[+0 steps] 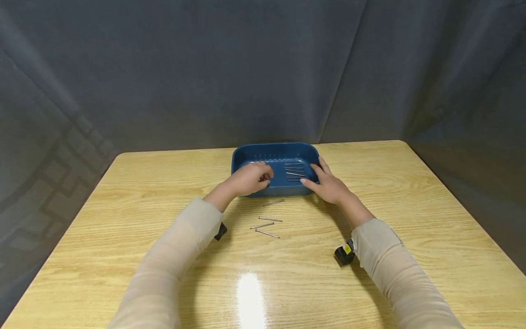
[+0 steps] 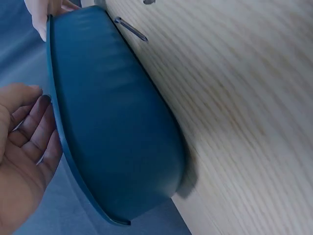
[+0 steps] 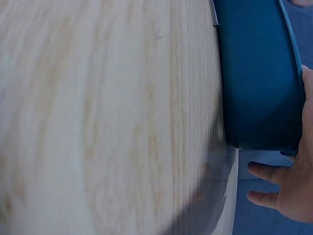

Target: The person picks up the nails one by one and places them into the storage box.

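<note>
A blue plastic tray (image 1: 274, 153) stands in the middle of the wooden table (image 1: 411, 219), with several nails (image 1: 295, 172) lying in its right half. My left hand (image 1: 251, 178) hovers over the tray's left half, fingers curled, and seems to pinch a nail (image 1: 265, 180). A thin grey line (image 2: 18, 125) crosses those fingers in the left wrist view. My right hand (image 1: 326, 183) holds the tray's right end, thumb on the near wall and fingers over the rim. Several more nails (image 1: 267, 222) lie loose on the table in front of the tray. One nail (image 2: 131, 29) lies close beside the tray wall (image 2: 112, 122).
A grey curtain (image 1: 263, 68) closes off the back and both sides of the table. Black wrist cameras (image 1: 344, 254) hang under both sleeves. Bare wood stretches to the left, right and front of the tray, with a light glare (image 1: 249, 297) near the front.
</note>
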